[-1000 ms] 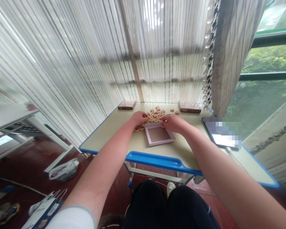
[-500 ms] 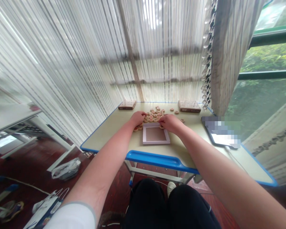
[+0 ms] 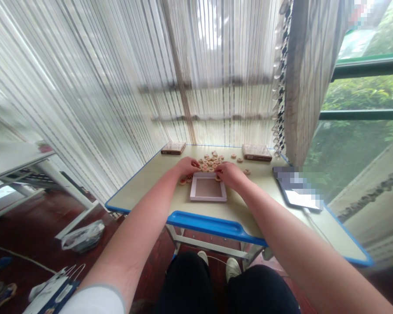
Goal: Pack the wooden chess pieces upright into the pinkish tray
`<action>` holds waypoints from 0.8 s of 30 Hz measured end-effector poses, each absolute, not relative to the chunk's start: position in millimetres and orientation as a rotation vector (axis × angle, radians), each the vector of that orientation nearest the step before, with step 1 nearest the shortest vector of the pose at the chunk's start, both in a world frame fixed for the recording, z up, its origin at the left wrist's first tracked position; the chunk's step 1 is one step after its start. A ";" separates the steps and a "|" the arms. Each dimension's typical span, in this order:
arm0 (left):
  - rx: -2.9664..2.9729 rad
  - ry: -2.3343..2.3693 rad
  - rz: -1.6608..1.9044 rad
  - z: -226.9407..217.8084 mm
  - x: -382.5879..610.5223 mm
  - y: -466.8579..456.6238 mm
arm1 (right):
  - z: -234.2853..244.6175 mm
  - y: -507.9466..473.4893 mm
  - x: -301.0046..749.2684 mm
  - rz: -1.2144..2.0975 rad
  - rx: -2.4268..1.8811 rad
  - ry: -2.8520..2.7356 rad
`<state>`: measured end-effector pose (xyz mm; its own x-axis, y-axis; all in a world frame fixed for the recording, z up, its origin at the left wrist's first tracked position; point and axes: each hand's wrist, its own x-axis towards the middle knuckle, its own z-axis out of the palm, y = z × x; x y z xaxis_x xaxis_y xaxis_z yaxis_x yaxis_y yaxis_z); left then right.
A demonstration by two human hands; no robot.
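A shallow square box tray (image 3: 208,198) with a pale rim lies on the beige desk (image 3: 150,183). Behind it sits a heap of round wooden game pieces (image 3: 212,160). My left hand (image 3: 187,166) rests palm down at the tray's far left corner, fingers curled over some pieces. My right hand (image 3: 229,171) sits at the tray's far right corner, fingers bent onto pieces at the heap's edge. Two more pieces (image 3: 185,179) lie just left of the tray. What each hand grips is too small to make out.
Two flat wooden boxes stand at the desk's back: one on the left (image 3: 173,148), one on the right (image 3: 256,152). A tablet (image 3: 298,192) lies at the right. Striped curtains hang behind. A blue desk lip (image 3: 209,222) faces me. Bags (image 3: 81,235) lie on the floor.
The tray has turned from slanted to square with the desk edge. Both hands stay at its far corners by the pieces. The camera has tilted slightly.
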<state>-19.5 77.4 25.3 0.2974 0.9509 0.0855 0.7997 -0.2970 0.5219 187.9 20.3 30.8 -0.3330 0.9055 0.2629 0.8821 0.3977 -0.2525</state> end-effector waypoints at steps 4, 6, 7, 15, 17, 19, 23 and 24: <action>2.139 1.527 0.609 25.6 -20.5 75.9 | 28.9 22.4 188.1 0.088 -1.529 -2.307; 2.087 1.510 0.665 25.1 -19.8 75.7 | 28.1 23.2 188.4 0.068 -1.503 -2.314; 2.059 1.498 0.708 24.8 -19.1 75.7 | 28.0 23.2 188.7 0.059 -1.496 -2.318; 1.756 1.218 1.054 29.3 -5.8 67.8 | 28.4 16.6 189.6 0.030 -1.484 -2.232; 1.651 1.119 1.065 31.2 -2.8 65.3 | 28.6 15.2 189.2 -0.008 -1.445 -2.199; 1.595 1.039 1.072 32.2 -1.2 64.8 | 29.4 13.9 188.9 -0.022 -1.401 -2.184; 1.603 1.032 1.159 32.7 -1.4 68.3 | 32.2 9.6 188.4 -0.044 -1.322 -2.170; 1.603 1.029 1.173 32.7 -1.7 69.1 | 32.8 8.1 188.1 -0.049 -1.305 -2.176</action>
